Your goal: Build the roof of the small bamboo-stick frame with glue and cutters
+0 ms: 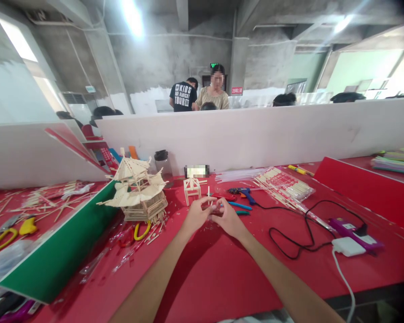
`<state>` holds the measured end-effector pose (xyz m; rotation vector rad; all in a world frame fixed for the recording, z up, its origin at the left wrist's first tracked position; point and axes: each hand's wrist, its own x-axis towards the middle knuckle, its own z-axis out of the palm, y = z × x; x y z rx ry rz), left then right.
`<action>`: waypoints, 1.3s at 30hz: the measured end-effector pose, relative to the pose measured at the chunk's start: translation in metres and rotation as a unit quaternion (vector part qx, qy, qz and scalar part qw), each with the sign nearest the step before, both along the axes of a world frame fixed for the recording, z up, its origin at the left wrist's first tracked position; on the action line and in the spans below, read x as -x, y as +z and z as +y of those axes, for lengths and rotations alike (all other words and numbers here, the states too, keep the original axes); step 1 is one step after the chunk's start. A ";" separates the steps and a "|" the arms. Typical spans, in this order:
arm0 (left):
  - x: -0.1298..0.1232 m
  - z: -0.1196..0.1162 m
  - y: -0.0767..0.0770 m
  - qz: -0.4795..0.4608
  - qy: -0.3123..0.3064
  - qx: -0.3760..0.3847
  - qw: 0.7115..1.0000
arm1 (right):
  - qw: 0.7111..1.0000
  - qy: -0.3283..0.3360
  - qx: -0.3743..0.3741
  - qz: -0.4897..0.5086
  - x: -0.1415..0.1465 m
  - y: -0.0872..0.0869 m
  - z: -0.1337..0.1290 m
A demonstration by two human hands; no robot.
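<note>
My left hand (199, 214) is closed in a pinch, and a short wooden stick (208, 192) stands up from its fingertips. My right hand (228, 219) is right beside it, thumb and fingers curled together. Whatever it may grip is too small to make out. Just behind my left hand stands a small open frame (191, 190) of wooden sticks. Pliers with blue handles (239, 206) lie close to my right hand, with a blue hot glue gun (245, 194) farther back. To the left is a larger pavilion model (139, 190) made of sticks.
Bundled sticks in plastic (286, 186) lie at the right. A black cable loops toward a purple power strip (357, 235) with a white plug. Yellow-handled scissors (142, 230) and a green board (70, 244) are at left. A white partition (256, 134) borders the back; people are beyond.
</note>
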<state>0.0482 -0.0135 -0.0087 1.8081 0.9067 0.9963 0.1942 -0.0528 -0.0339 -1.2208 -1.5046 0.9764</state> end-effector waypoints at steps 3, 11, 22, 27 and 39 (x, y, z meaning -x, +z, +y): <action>0.000 -0.001 -0.001 0.033 0.016 -0.044 0.998 | 0.992 0.039 0.033 0.113 0.002 -0.002 0.004; 0.019 0.004 0.002 0.196 0.056 -0.150 0.968 | 0.993 0.054 0.046 0.095 -0.008 -0.007 0.007; 0.049 0.009 0.008 0.414 0.012 -0.147 0.898 | 0.998 0.028 -0.056 0.020 -0.027 -0.012 0.020; 0.034 0.008 0.013 0.214 -0.023 -0.138 0.967 | 0.996 0.070 -0.037 0.029 -0.022 -0.009 0.016; 0.017 0.010 0.005 0.035 0.019 -0.071 0.997 | 0.996 0.076 -0.047 0.000 -0.010 0.002 0.003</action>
